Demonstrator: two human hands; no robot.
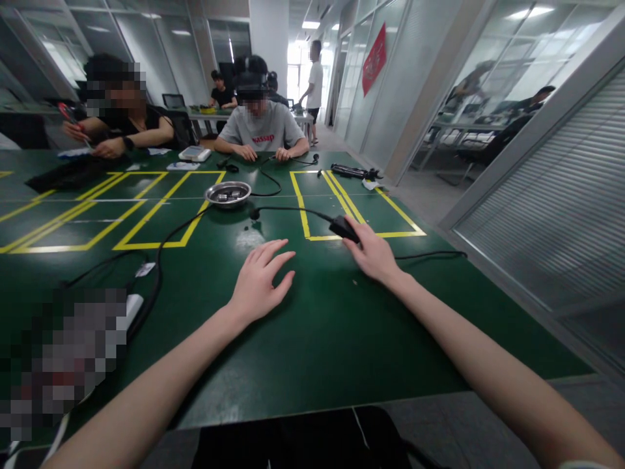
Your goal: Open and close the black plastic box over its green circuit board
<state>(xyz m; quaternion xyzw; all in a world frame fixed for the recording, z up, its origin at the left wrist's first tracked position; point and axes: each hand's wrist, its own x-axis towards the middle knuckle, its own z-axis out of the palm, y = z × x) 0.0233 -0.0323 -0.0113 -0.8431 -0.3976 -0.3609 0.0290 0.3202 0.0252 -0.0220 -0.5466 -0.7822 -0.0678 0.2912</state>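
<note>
My right hand (374, 251) grips a small black box (344, 228) that looks like an in-line power adapter, near the front line of a yellow taped rectangle. From the box's left end a thin black cable (293, 209) runs across the green table to a small dark end piece (254, 213). Another black cable (430, 255) extends to the right from behind my hand. My left hand (261, 280) is held over the table with its fingers spread and nothing in them. Just beyond it lies the dark end piece.
A metal bowl (228, 195) with small metal parts stands ahead. Yellow tape (300, 205) marks rectangles on the table (312, 352). A black folded tripod-like object (354, 171) lies at the far right. Across sit a person in grey (266, 127) and a person in black (156, 130). A power strip, partly blurred, is left.
</note>
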